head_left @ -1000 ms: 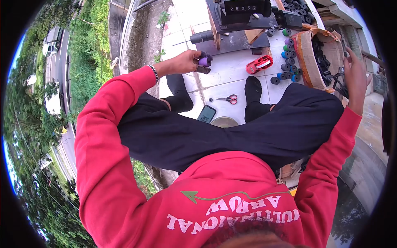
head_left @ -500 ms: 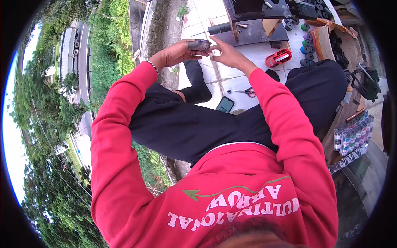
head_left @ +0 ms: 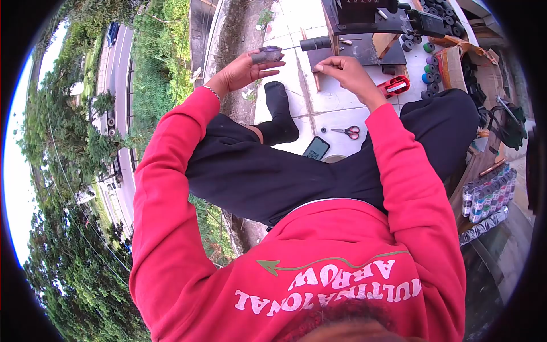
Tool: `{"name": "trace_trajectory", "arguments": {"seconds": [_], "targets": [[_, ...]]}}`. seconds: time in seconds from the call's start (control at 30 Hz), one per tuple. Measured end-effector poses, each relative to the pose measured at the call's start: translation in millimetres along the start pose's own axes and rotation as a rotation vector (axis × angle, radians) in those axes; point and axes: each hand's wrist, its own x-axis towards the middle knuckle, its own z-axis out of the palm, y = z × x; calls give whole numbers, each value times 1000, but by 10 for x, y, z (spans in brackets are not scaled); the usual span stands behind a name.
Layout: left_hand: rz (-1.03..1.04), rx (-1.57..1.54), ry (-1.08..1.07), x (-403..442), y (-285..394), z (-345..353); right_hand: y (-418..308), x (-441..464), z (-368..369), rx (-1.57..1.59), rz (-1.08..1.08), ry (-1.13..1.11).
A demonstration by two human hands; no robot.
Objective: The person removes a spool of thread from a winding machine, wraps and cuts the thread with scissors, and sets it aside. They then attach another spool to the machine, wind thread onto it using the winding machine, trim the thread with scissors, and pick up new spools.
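My left hand (head_left: 242, 69) is raised above the tiled floor, its fingers curved around a small grey roll (head_left: 266, 56) with a purple patch on top. My right hand (head_left: 347, 74) is apart from it, thumb and forefinger pinched together near the edge of a dark board (head_left: 319, 57). Whatever lies in that pinch is too small to make out. Behind the hands, a black cylinder on a thin rod (head_left: 315, 44) reaches out from a black machine (head_left: 370, 20). A red tape dispenser (head_left: 394, 86) stands by my right wrist.
Scissors (head_left: 347, 132), a phone (head_left: 317, 149) and a small dark ring (head_left: 323, 130) lie on the white tiles between my legs. Several black and coloured rolls (head_left: 430, 71) stand at right, beside a cardboard box (head_left: 453, 68). A wrapped pack of rolls (head_left: 489, 195) sits lower right.
My right hand has drawn away from the grey roll towards the right, and its fingers have closed into a pinch. The left hand keeps hold of the roll. The view has shifted slightly.
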Motion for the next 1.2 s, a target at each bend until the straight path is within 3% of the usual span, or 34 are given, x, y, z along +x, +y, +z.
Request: {"name": "trace_trajectory", "arguments": {"seconds": [0.07,0.3,0.37,0.47,0.7,0.83,0.93,1.03,1.2], "targets": [[18,-9,-13,21,-32,-75,-293,-87,-59,143,102,67],[-58,95,-111,23,14,-10,-395,-136,-91,267,79,238],[-135,5,11,34,-19,97,-380,-159,-106,251,58,268],[-126,-68,23,99,-130,221,-264,-174,-133,184,-34,337],[-133,-44,-49,362,-354,473,-249,-372,-386,171,159,626],[-187,-12,-99,535,-400,526,-202,-494,-526,-26,92,702],[-169,-11,-126,640,-458,599,-165,-626,-593,2,127,671],[-331,88,-88,718,-453,686,-204,-739,-605,73,173,654],[-355,111,-159,751,-477,759,-161,-785,-618,134,245,680]]}}
